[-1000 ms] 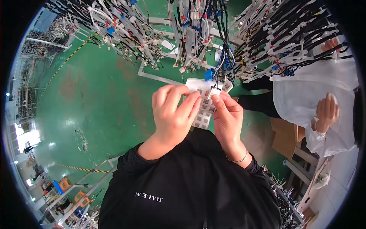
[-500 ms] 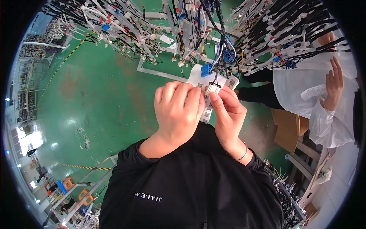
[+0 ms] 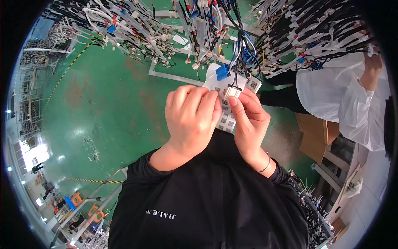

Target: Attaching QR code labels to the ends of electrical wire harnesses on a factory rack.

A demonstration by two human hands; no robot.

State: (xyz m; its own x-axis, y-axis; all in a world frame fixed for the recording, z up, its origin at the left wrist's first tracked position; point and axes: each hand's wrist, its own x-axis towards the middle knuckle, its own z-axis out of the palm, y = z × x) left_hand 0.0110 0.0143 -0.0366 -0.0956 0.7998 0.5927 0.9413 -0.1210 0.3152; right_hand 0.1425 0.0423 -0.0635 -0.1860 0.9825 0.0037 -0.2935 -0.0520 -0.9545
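Wires and a blue plug hung close ahead. The right hand pinched a white plug between thumb and fingers, over a sheet. The left hand curled beside it, its grip hidden.

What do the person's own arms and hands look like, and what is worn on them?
The long black fabric sleeves look plain and end near the wrists. The left hand and the right hand wear no gloves. A thin curved bracelet, seemingly metal, shows at the right wrist.
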